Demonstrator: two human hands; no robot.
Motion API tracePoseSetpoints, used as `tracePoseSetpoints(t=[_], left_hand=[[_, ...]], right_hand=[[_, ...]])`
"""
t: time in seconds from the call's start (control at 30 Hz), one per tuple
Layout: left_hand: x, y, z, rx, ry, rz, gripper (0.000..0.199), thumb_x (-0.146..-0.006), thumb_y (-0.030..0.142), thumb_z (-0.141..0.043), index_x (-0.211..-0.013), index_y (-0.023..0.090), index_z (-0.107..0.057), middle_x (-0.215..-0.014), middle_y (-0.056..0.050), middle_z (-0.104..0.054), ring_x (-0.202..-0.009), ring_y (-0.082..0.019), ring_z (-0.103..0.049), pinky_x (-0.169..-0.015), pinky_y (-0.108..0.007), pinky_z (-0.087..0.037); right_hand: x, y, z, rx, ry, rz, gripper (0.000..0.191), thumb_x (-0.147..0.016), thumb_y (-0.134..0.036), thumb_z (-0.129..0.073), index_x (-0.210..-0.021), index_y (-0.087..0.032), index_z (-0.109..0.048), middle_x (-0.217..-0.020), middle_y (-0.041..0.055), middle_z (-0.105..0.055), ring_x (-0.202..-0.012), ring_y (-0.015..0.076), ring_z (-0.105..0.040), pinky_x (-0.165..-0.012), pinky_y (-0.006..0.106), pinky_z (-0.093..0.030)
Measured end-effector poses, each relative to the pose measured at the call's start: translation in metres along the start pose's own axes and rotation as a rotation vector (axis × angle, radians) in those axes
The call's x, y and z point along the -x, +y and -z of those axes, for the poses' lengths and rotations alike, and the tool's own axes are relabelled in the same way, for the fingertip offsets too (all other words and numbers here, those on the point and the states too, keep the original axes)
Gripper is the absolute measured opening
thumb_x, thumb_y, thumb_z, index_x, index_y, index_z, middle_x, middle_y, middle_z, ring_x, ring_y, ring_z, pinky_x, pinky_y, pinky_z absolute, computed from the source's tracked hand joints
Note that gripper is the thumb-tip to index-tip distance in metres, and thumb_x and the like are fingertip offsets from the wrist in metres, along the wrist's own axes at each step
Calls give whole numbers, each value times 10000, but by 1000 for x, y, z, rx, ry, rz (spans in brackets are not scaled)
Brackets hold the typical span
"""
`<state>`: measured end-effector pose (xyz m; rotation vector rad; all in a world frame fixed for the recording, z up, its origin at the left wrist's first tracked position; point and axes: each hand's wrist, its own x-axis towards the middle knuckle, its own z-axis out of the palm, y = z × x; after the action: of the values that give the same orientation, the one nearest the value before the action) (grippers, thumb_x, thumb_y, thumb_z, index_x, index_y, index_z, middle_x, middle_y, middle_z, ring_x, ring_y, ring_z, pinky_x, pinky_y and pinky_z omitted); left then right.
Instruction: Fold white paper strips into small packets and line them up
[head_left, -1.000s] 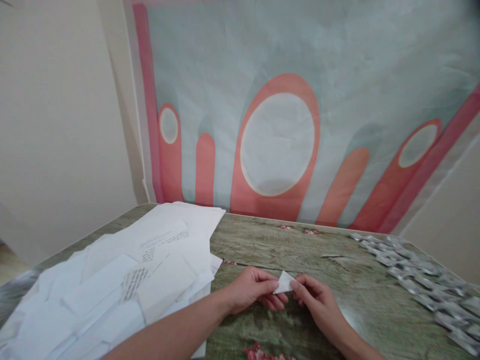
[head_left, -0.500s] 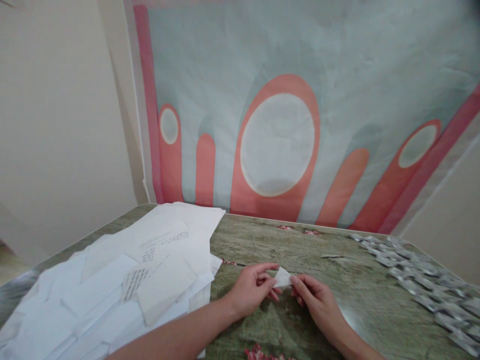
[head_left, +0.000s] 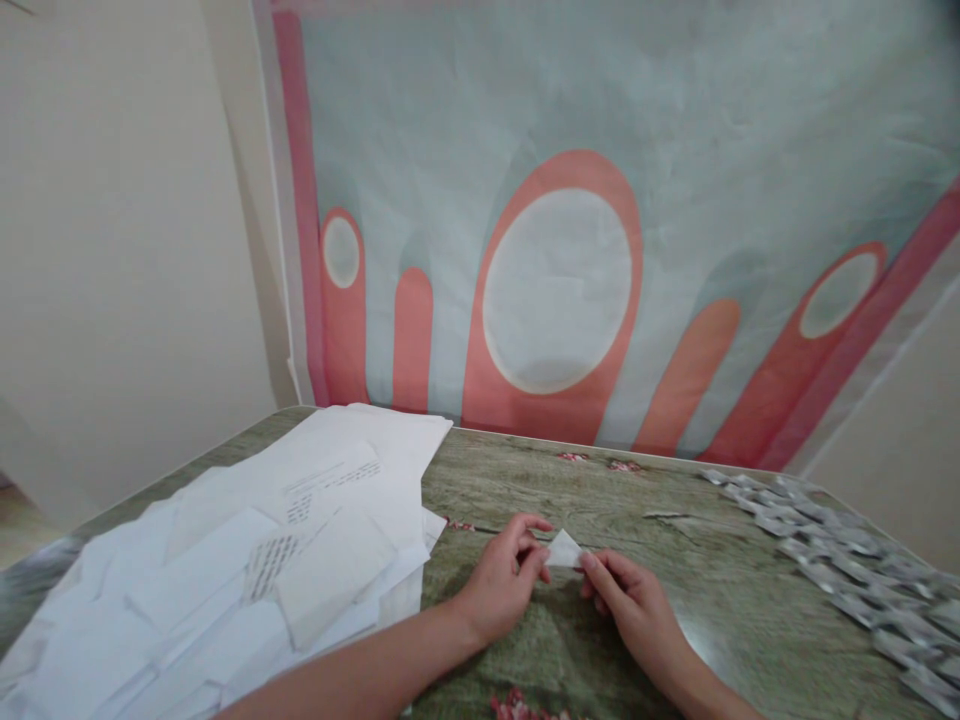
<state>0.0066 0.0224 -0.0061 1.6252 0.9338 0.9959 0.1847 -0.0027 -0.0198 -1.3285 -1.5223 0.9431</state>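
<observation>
Between my hands is a small piece of white paper folded to a triangle, its tip pointing up, a little above the wood-patterned table. My right hand pinches the right corner between thumb and fingers. At the left corner, my left hand has its thumb and a finger closed on the paper, while its index finger is raised and curved above. The undersides of the fingers are hidden.
A wide heap of white paper sheets and pieces, some printed, covers the left of the table. Folded paper pieces linked in zigzag chains lie along the right side. A printed backdrop hangs behind the table's far edge.
My left index finger has lifted away from the paper, and the left hand's fingers have shifted slightly. The triangle sits a touch higher. My right hand keeps its pinch.
</observation>
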Motion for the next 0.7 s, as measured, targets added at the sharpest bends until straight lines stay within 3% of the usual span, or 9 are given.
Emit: tracePoseSetpoints(t=[0.3, 0.53, 0.7], left_hand=[[-3, -4, 2, 64, -2, -21, 237, -819, 231, -531, -1038, 159, -477, -790, -21, -626, -795, -176, -602, -703, -260, -383], [-3, -3, 2, 7, -37, 1, 288, -819, 226, -527, -1090, 139, -481, -678, 4, -592, -677, -142, -541, -585, -225, -321], [-1, 0, 4, -12, -68, -40, 320, -821, 174, -498, -1137, 138, -464, -680, 11, -564, -666, -125, -512, -592, -219, -318]], right_hand=[[-2, -1, 2, -68, 8, -31, 421, -796, -564, -475, -668, -179, -585, -533, -25, -504, -478, 120, -450, -477, 227, -353], [-3, 7, 1, -95, 74, -46, 383, -781, -533, -521, -657, -176, -588, -548, -21, -528, -488, 117, -434, -479, 225, -334], [-4, 8, 2, -93, 91, -59, 364, -782, -508, -538, -643, -173, -573, -540, -30, -486, -502, 113, -402, -493, 225, -317]])
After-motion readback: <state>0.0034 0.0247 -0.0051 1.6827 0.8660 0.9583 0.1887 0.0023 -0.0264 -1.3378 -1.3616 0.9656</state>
